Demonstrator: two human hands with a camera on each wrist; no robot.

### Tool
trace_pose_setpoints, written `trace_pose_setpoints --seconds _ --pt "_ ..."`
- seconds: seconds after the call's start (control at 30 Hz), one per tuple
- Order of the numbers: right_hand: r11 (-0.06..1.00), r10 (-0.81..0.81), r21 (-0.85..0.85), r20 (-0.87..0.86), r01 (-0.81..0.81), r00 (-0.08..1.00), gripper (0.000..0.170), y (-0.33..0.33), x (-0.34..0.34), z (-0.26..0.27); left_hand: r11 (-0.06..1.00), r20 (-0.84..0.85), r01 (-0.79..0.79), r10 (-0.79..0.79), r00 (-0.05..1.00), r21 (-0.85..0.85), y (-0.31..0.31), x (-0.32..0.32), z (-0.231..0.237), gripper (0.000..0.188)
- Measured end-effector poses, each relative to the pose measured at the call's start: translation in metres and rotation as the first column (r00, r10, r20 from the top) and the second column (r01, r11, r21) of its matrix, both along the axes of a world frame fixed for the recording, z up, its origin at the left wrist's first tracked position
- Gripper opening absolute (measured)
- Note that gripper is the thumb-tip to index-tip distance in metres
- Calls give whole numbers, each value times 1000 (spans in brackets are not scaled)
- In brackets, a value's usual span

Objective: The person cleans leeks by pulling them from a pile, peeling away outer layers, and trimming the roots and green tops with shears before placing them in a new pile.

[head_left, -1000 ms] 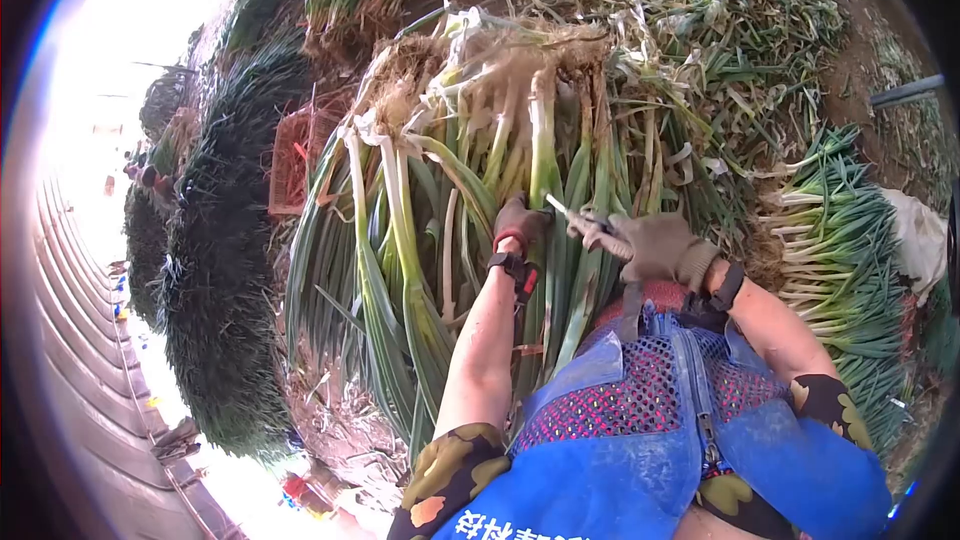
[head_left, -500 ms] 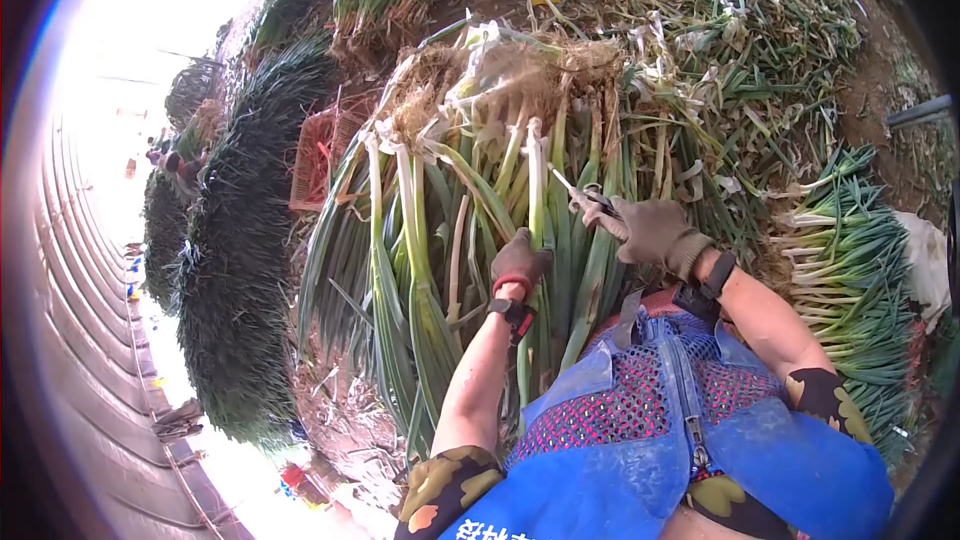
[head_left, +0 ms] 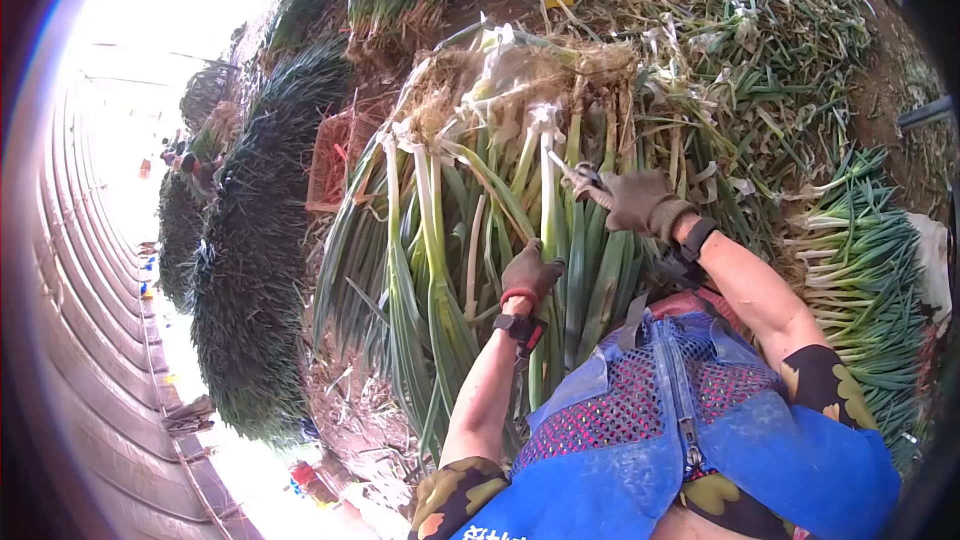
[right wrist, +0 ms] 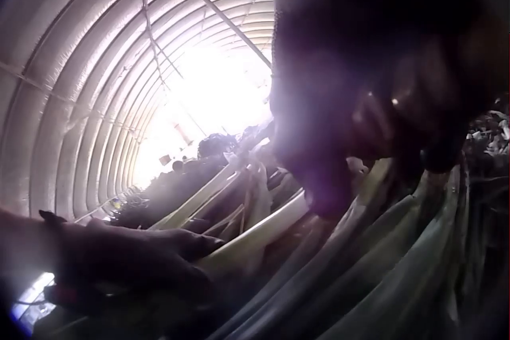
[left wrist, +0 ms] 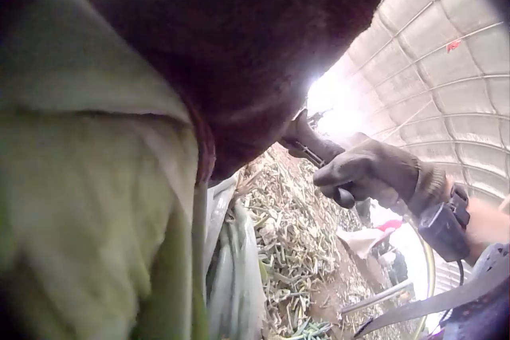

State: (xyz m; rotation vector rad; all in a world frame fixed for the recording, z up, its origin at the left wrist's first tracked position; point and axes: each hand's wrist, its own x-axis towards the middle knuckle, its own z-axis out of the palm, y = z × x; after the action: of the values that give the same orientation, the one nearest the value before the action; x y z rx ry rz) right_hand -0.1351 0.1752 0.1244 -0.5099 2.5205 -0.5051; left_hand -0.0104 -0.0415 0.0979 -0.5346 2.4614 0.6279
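My gloved left hand grips a large green onion partway down its stalk, with the white root end pointing away from me. In the left wrist view the pale green stalk fills the near side, beside the dark glove. My gloved right hand holds a slim grey tool that looks like an air blow gun, its narrow tip right at the white part of that stalk. The right wrist view is dark, with the glove hiding most of the tool. Around both hands lies a heap of green onions with tangled roots.
Trimmed onions lie in a row at the right. Stripped leaves cover the ground behind. At the left stand an orange crate and a long stack of green onions. A metal pole juts in at the right.
The left hand has come toward my body, drawing the onion with it. The right hand has raised the tool, bringing its tip nearer the white root end. The head view has shifted slightly.
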Motion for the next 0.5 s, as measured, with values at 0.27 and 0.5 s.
trace_pose_setpoints --seconds 0.27,0.5 --pt "999 -36 -9 40 36 999 51 43 12 -15 991 -209 -130 122 970 -25 -63 21 47 42" --pt "995 -80 62 41 78 996 56 63 46 -5 944 -91 -113 89 992 -311 -142 30 73 46"
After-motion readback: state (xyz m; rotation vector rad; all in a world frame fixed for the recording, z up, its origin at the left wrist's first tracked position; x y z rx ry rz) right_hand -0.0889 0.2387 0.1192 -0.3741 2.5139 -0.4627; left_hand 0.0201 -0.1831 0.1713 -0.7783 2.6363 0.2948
